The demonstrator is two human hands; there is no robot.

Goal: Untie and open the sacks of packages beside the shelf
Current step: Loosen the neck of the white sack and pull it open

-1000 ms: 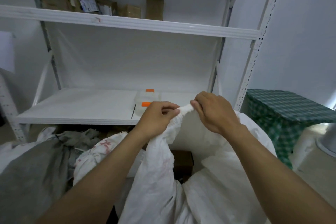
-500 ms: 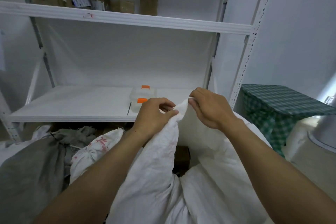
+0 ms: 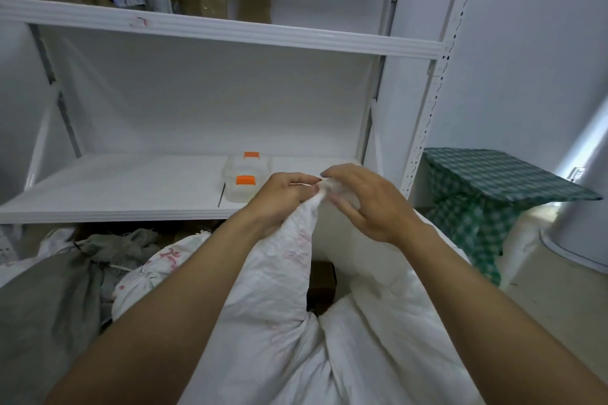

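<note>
In a white-walled storeroom, a person is standing beside a white metal shelf (image 3: 115, 187) and working at the gathered neck of a white sack (image 3: 279, 289), which is leaning against the forearms in the foreground. The left hand (image 3: 279, 200) is gripping the bunched neck just below its tip. The right hand (image 3: 368, 204) is hovering at the tip with its fingers half spread, and blur is hiding whether it is pinching anything. The step looks like loosening the tie; no cord is showing, so the next move probably calls for finding the loose end and pulling the mouth apart. A grey sack (image 3: 49, 299) and a tied sack (image 3: 164, 263) are waiting to the left. Faded red characters on the white sacks are unreadable. On the shelf a clear box (image 3: 245, 181) with orange latches is sitting; labels on the cardboard packages (image 3: 204, 5) above are too small to read.
</note>
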